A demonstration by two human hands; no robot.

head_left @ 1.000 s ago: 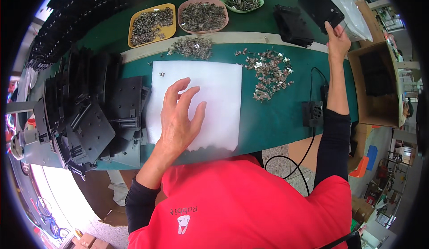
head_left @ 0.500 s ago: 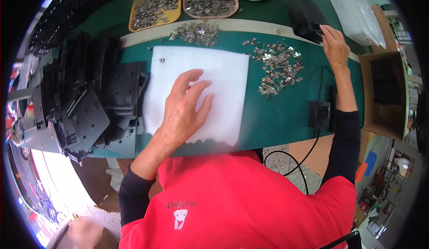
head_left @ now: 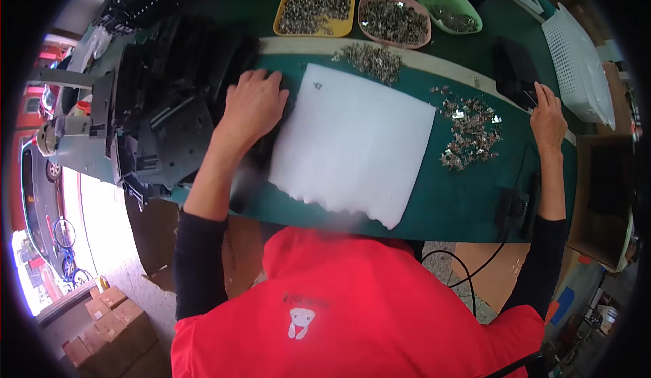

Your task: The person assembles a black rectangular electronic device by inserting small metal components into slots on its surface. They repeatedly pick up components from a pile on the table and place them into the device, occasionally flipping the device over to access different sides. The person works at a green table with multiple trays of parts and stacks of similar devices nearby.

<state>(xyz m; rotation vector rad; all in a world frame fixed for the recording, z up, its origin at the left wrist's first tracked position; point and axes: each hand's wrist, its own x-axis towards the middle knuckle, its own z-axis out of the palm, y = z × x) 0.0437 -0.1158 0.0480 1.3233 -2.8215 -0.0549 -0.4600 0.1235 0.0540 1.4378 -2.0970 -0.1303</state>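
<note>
My left hand (head_left: 254,106) is at the right edge of a stack of black plastic panels (head_left: 180,140). Its fingers are bent over a dark, motion-smeared black panel (head_left: 268,137), which reaches the left edge of a white foam sheet (head_left: 352,144). One small metal clip (head_left: 318,86) lies near the sheet's upper left corner. Over on the right, my right hand (head_left: 548,121) has its fingers together at the near edge of a black plastic piece (head_left: 513,69) lying flat. What the right fingertips pinch there is partly hidden.
Loose metal clips lie in a heap (head_left: 371,62) behind the sheet and another pile (head_left: 471,134) to its right. Beyond stand a yellow tray (head_left: 277,22), a pink tray (head_left: 428,33) and a green tray (head_left: 478,13). A white basket (head_left: 576,66) and a cardboard box (head_left: 600,195) stand right.
My left hand has moved left from over the white sheet to the black panels. My right hand stays by the black piece. The whole view has shifted and turned.
</note>
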